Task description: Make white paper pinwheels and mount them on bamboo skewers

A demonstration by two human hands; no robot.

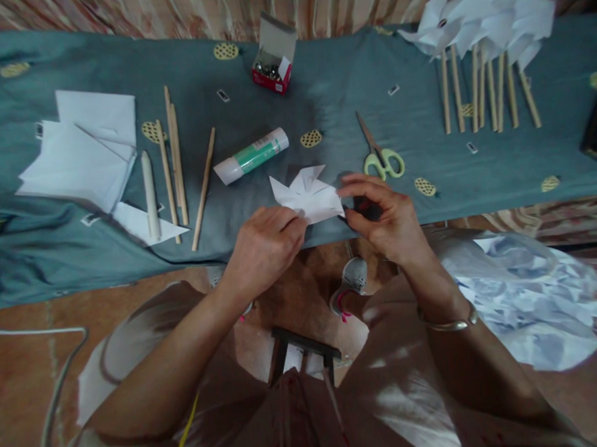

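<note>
1. Below and right of the glue stick (251, 156), head view: white paper pinwheel (311, 201).
2. Left hand (270, 241): thumb and fingers pinching its near edge.
3. Right hand (387, 215): fingers parted at its right edge; can't tell if gripping.
4. Right of glue stick: green-handled scissors (379, 152).

White cable (38, 331) over brown floor (16, 378), pleated curtain (192, 15) beyond teal cloth (330, 65)

On the cloth-covered bench (334, 81), a cylindrical glue stick (251, 156) lies behind and left of the folded paper pinwheel (311, 201) — slender wooden sticks (178, 163) farther left, metal-bladed scissors (377, 148) right.
</note>
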